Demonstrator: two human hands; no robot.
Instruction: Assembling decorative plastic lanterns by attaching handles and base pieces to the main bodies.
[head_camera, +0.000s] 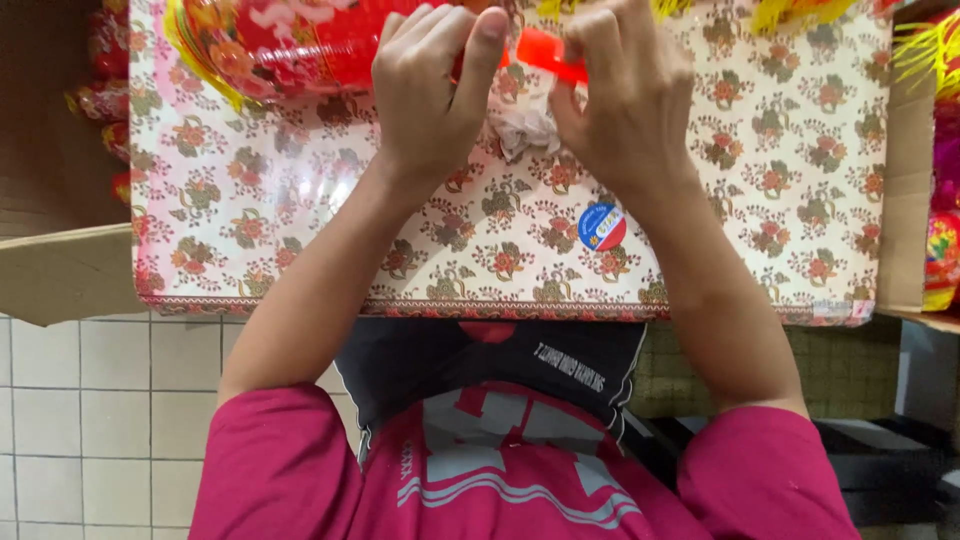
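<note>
My left hand (430, 90) and my right hand (625, 95) meet at the top middle over a flowered tray (300, 220). Both pinch a bright red plastic part (548, 52) between thumbs and fingers. A crumpled bit of white plastic wrap (522, 128) hangs just under the red part, between the two hands. Left of my left hand lies a red decorated ornament with yellow trim (270, 40), wrapped in shiny film; whether the red part is joined to it is hidden by my fingers.
A round blue, white and red sticker (602, 227) sits on the tray near my right wrist. Cardboard box flaps stand at the left (60, 270) and right (905, 190), with more red and yellow ornaments (940, 250) inside. White floor tiles (100, 400) lie below left.
</note>
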